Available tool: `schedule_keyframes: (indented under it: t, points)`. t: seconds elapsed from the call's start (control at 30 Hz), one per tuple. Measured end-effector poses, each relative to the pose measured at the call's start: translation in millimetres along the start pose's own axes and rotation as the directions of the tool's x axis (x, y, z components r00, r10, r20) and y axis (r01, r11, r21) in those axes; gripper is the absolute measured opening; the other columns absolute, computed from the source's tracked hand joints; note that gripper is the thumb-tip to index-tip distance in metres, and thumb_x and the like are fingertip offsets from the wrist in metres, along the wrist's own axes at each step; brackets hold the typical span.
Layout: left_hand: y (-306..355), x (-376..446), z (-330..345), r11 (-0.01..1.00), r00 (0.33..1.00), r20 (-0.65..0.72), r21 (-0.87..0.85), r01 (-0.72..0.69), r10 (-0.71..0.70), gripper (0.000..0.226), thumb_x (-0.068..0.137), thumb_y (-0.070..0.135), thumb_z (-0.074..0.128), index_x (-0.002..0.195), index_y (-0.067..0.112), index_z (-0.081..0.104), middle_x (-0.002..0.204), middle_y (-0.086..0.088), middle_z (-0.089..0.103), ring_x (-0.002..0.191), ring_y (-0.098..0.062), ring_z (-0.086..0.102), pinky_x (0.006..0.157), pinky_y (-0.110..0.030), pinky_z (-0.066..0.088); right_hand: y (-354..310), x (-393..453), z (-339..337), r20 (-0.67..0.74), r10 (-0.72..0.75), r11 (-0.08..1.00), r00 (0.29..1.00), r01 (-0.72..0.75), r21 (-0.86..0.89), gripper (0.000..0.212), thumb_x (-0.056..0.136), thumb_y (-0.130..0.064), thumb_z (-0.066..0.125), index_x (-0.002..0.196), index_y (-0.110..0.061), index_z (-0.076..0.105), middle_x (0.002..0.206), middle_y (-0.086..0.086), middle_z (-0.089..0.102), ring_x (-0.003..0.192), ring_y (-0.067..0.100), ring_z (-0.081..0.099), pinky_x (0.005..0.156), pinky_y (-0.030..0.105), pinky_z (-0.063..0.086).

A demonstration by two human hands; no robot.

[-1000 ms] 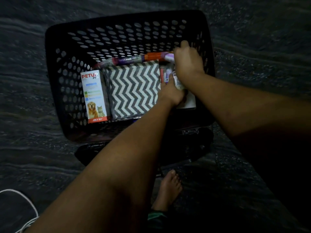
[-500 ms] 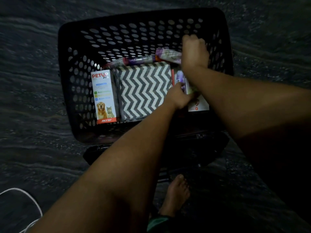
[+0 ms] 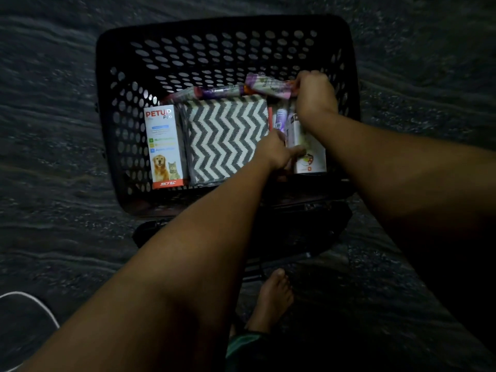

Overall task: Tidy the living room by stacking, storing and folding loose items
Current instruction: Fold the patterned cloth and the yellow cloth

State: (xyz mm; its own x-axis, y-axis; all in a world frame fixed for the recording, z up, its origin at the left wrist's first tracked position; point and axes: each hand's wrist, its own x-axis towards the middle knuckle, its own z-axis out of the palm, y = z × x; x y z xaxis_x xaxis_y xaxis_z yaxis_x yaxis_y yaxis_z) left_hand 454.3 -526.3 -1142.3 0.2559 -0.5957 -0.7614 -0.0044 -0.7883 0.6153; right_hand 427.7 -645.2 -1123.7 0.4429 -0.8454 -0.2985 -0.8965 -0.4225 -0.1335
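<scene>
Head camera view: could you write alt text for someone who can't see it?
Two bare hands reach into a black perforated basket on dark carpet: the right hand grips a purple packet, the left hand holds a white box. Also inside lie a grey-and-white zigzag cloth and a PETUP Pro box.

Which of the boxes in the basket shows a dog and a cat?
The PETUP Pro box, lying flat at the left of the basket beside the zigzag cloth; the white box sits under the hands at right.

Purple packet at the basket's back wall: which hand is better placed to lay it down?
Right. The right hand already grips the purple packet; the left hand is busy on the white box.
</scene>
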Motion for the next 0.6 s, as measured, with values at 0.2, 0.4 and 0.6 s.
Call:
schedule_keyframes:
  t: [0.2, 0.4, 0.6]
  points:
    - [31, -32, -45, 0.999, 0.996, -0.087, 0.048, 0.005, -0.001, 0.026, 0.098, 0.031, 0.051, 0.108, 0.008, 0.056, 0.11, -0.021, 0.064, 0.093, -0.032, 0.062, 0.087, -0.04, 0.05, -13, -12, -41, 0.162, 0.183, 0.938, 0.97, -0.221, 0.267, 0.031, 0.092, -0.002, 0.049, 0.12, -0.005, 0.063, 0.125, 0.016, 0.06, 0.118, 0.029, 0.055, 0.095, 0.029, 0.044]
    - [105, -109, -138, 0.988, 0.976, -0.208, 0.148, -0.036, 0.067, 0.042, 0.1, 0.036, 0.044, 0.107, -0.001, 0.061, 0.112, -0.028, 0.063, 0.105, -0.04, 0.059, 0.084, -0.038, 0.047, -45, -55, -143, 0.497, 0.19, 0.76, 0.847, -0.447, 0.472, 0.048, 0.089, -0.033, 0.062, 0.123, 0.001, 0.06, 0.127, 0.018, 0.06, 0.107, 0.028, 0.059, 0.083, 0.035, 0.046]
    - [192, -241, -225, 0.993, 0.936, -0.334, 0.083, -0.086, 0.109, 0.039, 0.1, 0.037, 0.044, 0.115, 0.006, 0.063, 0.121, -0.02, 0.063, 0.11, -0.032, 0.059, 0.09, -0.034, 0.044, -85, -124, -306, 0.582, 0.175, 0.526, 0.794, -0.575, 0.626, 0.046, 0.096, -0.033, 0.054, 0.129, -0.001, 0.053, 0.131, 0.01, 0.052, 0.103, 0.028, 0.056, 0.076, 0.031, 0.044]
